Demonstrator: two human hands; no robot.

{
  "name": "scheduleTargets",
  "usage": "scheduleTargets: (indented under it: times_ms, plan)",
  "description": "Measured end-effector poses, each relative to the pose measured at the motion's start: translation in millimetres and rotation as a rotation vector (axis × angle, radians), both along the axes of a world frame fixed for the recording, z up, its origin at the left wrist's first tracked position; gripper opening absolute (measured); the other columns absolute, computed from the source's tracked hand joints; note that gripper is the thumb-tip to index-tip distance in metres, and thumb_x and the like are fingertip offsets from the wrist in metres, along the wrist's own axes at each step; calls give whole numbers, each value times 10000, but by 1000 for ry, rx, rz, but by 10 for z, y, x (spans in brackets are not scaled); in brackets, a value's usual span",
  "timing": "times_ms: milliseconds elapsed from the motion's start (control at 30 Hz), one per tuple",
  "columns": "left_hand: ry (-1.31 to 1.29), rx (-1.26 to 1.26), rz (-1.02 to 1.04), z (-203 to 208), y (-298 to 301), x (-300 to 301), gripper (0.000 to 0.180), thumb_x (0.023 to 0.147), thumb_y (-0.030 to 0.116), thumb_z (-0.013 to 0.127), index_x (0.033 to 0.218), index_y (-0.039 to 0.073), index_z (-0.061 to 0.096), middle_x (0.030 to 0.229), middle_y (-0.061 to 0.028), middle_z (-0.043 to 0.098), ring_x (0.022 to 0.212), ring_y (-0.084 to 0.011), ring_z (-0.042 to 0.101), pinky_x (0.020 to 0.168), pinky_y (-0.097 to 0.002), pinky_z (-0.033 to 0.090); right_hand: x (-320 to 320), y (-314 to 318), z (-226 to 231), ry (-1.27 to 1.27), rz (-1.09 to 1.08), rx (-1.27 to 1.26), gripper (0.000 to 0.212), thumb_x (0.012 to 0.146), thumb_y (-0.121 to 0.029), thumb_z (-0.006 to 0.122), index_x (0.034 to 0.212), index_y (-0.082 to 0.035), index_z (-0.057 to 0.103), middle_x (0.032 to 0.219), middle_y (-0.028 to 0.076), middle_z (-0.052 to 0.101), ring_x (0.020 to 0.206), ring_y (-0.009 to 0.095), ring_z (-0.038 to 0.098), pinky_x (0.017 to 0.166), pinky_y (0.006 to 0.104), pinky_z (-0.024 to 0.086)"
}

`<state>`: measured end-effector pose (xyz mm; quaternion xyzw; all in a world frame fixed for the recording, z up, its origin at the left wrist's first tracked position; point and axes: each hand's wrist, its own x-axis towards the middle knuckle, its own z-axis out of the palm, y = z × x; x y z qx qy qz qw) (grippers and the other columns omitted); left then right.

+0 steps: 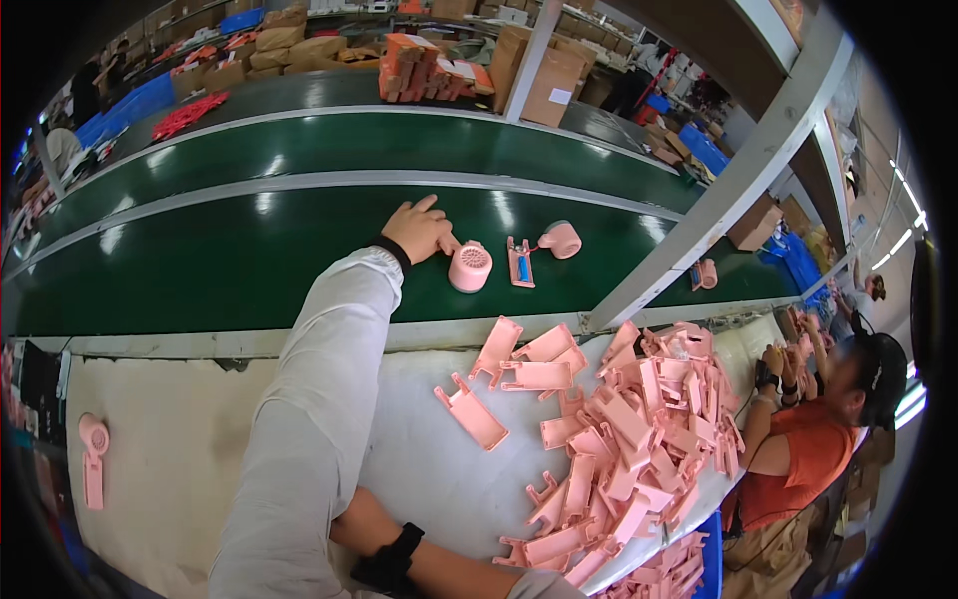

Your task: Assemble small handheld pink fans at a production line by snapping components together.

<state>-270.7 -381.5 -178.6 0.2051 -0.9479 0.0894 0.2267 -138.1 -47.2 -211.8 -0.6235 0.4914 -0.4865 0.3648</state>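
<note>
Your left hand (417, 232) reaches over the green conveyor belt (200, 290), fingers spread, one at the rim of a pink fan head (470, 268) standing near the belt's bench-side edge. Your right hand is hidden behind your left sleeve (319, 369); its fingers can't be told. Pink shells (629, 439) heap toward the right edge of the bench (160, 389).

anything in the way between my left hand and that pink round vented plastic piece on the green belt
Nothing visible: the left hand is right beside the pink, round, vented plastic piece, at its upper left edge. The open pink plastic shell with a blue cylinder lies on the piece's other side.
</note>
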Motion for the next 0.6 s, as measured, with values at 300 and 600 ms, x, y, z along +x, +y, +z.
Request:
scheduleTargets:
  times_ms: [300, 600]
  plan:
    - [722, 1880, -107, 161, 714, 354, 251, 857, 193, 455, 1034, 15, 452, 827, -156, 607, 655, -260, 632, 545, -378, 538, -65, -54, 124, -56, 89, 202, 218, 780, -114, 562, 982, -34, 584, 863, 160, 602, 768, 314, 590, 677, 356, 466]
    - [953, 2149, -778, 602, 1479, 1359, 133, 853, 181, 404, 877, 89, 497, 773, -37, 538, 574, -170, 512, 480, -285, 400, -201, -102, 310, -110, -453, -389, 213, 789, -10, 574, 1001, -36, 586, 995, 89, 542, 869, 164, 510, 742, 265, 423]
